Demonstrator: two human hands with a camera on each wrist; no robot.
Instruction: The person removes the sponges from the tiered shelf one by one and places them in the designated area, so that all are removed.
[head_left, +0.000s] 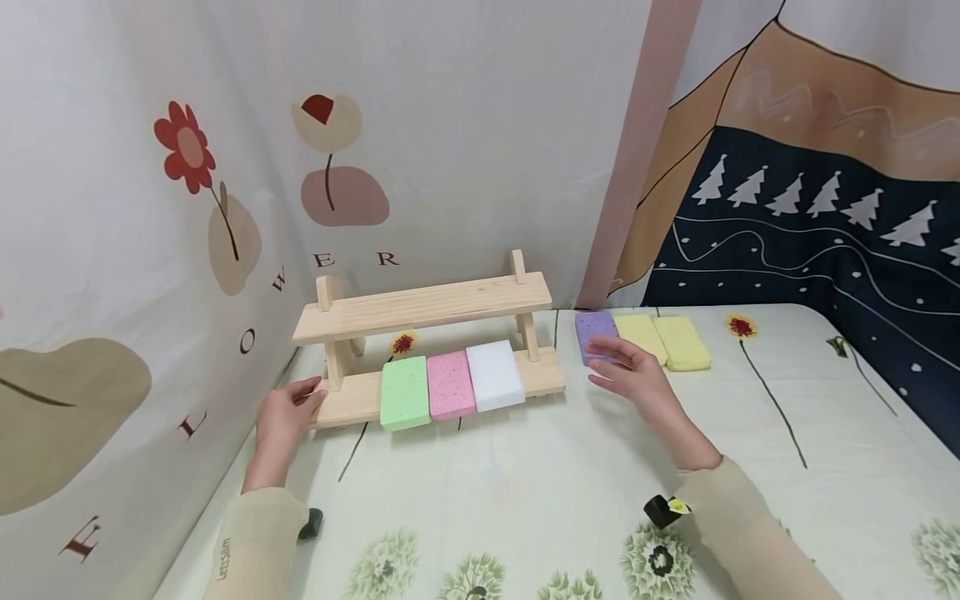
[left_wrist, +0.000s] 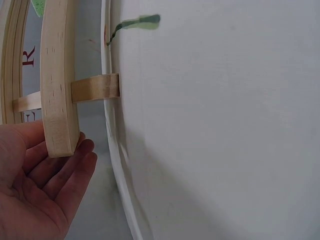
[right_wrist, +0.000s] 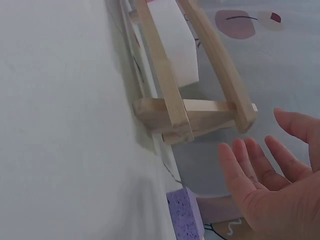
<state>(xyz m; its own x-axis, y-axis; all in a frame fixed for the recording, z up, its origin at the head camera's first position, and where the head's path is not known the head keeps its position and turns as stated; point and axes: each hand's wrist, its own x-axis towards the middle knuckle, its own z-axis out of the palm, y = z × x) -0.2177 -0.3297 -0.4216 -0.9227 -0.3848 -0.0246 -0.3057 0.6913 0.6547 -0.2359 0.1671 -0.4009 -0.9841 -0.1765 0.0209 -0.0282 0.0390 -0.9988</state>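
Observation:
A two-tier wooden rack (head_left: 420, 310) stands by the back curtain. On its lower board lie a green sponge (head_left: 405, 393), a pink sponge (head_left: 451, 385) and a white sponge (head_left: 495, 376), side by side. My left hand (head_left: 283, 421) grips the left end of that lower board; in the left wrist view its fingers (left_wrist: 75, 172) curl about the board's end. To the right of the rack, my right hand (head_left: 633, 375) hangs with fingers spread and nothing in it. It partly covers a purple sponge (head_left: 592, 327) in the head view; the right wrist view shows them apart.
Beside the purple sponge lie two yellow sponges (head_left: 682, 342), touching each other. A flower-print cloth (head_left: 525, 483) covers the table. Printed curtains (head_left: 480, 133) rise behind and to the left, and a dark tree-patterned one (head_left: 810, 242) stands at right.

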